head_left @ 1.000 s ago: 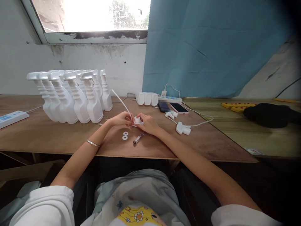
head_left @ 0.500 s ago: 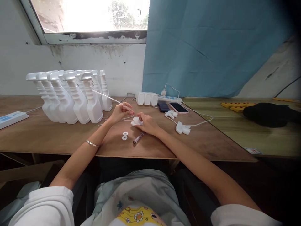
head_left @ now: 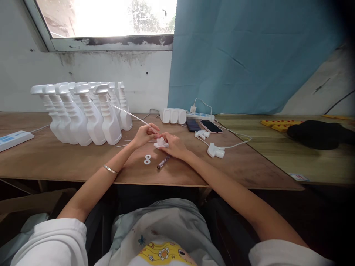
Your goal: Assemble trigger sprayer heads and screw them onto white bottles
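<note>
Between its fingers my left hand (head_left: 145, 134) pinches a thin white tube (head_left: 130, 114), which slants up and to the left in front of the spray bottles. The tube's lower end meets the collar of a white spray trigger head (head_left: 161, 143); whether it sits inside cannot be made out. My right hand (head_left: 175, 146) is closed around that head, its fingers partly hiding it. Just in front on the table lie two white ring washers (head_left: 147, 159) and a pen-like stick (head_left: 163, 162). More thin tubes (head_left: 122, 146) lie behind my left wrist.
Several white spray bottles (head_left: 83, 114) stand at the back left. Two loose trigger heads (head_left: 215, 150) lie to the right, near a phone (head_left: 211, 126) and a cable. Several white bottles (head_left: 173, 116) lie by the wall. A power strip (head_left: 16, 140) is at far left.
My left hand has moved slightly right and down, bringing the tube's lower end to the trigger head's collar. My right hand keeps its hold.
</note>
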Demonstrator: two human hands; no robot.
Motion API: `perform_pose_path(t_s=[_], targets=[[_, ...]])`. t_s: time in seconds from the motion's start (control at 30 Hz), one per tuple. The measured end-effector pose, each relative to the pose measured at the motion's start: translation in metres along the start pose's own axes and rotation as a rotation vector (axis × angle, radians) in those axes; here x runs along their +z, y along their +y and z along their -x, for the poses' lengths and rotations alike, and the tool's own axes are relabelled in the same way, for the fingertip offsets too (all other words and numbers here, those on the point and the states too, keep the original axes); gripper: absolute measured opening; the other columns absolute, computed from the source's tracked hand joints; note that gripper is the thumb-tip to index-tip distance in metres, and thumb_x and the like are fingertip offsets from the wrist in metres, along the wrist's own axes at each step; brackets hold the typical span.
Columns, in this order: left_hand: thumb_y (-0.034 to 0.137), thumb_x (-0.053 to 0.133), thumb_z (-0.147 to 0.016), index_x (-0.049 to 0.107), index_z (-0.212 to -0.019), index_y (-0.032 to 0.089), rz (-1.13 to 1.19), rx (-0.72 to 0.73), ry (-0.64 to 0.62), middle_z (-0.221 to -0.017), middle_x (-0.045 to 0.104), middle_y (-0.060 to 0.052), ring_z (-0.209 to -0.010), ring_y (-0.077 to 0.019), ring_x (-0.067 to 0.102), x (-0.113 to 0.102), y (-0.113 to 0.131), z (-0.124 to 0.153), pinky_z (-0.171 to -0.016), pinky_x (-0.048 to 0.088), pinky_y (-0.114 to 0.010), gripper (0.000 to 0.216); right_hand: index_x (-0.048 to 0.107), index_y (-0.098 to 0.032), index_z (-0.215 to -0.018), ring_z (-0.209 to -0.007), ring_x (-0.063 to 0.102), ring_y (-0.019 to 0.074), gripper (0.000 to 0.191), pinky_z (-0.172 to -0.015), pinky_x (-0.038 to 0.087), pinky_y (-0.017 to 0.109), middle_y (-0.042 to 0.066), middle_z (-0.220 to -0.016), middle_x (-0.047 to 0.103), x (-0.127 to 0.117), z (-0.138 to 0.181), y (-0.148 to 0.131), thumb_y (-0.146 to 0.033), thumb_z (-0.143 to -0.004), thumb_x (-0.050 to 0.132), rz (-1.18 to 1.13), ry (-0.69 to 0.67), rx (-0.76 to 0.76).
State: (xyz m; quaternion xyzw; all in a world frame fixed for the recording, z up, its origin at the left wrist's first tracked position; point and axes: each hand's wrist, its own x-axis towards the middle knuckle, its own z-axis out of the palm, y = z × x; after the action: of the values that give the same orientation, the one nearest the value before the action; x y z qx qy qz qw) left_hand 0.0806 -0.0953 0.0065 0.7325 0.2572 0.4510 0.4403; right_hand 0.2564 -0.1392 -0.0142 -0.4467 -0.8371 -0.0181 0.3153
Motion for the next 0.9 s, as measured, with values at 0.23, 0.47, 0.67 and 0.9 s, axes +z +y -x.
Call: perform_pose_path(t_s=[0.23, 0.47, 0.67, 0.9], targets=[[0.027, 0.068, -0.064, 0.052, -0.082, 0.013, -0.138, 0.078, -0.005, -0.073, 0.066, -0.004, -0.074, -0.0170, 0.064, 0.000, -0.001, 0.000, -0.072, 0.051, -0.032, 0.028, 0.045, -0.019, -0.099, -0.075, 0.057, 0.0170, 0.038, -0.064, 0.036, 0.026, 0.003, -0.083, 0.061, 0.001, 0.000, 0.000, -0.036, -0.069, 0.062, 0.003, 0.007, 0.032], [0.027, 0.066, -0.066, 0.052, -0.083, 0.014, -0.171, 0.107, -0.039, -0.075, 0.065, -0.005, -0.071, -0.0159, 0.063, 0.004, -0.001, 0.001, -0.071, 0.050, -0.031, 0.026, 0.044, -0.019, -0.098, -0.075, 0.057, 0.0169, 0.038, -0.064, 0.037, 0.026, 0.003, -0.083, 0.060, -0.002, 0.000, -0.003, -0.034, -0.068, 0.063, -0.009, -0.003, 0.050], [0.025, 0.064, -0.066, 0.053, -0.084, 0.013, -0.183, 0.095, -0.035, -0.072, 0.063, -0.003, -0.070, -0.0146, 0.061, 0.008, 0.001, 0.001, -0.069, 0.049, -0.029, 0.024, 0.044, -0.019, -0.096, -0.076, 0.056, 0.0172, 0.038, -0.064, 0.038, 0.026, 0.004, -0.085, 0.060, 0.000, 0.000, -0.002, -0.032, -0.067, 0.064, -0.007, -0.004, 0.036], [0.019, 0.058, -0.066, 0.057, -0.071, 0.013, -0.423, 0.155, -0.021, -0.066, 0.060, 0.000, -0.061, -0.0106, 0.055, 0.010, 0.005, -0.002, -0.061, 0.044, -0.023, 0.008, 0.045, -0.018, -0.100, -0.075, 0.056, 0.0170, 0.042, -0.064, 0.038, 0.026, 0.003, -0.084, 0.060, 0.003, 0.001, 0.001, -0.035, -0.067, 0.064, -0.029, 0.000, 0.091]])
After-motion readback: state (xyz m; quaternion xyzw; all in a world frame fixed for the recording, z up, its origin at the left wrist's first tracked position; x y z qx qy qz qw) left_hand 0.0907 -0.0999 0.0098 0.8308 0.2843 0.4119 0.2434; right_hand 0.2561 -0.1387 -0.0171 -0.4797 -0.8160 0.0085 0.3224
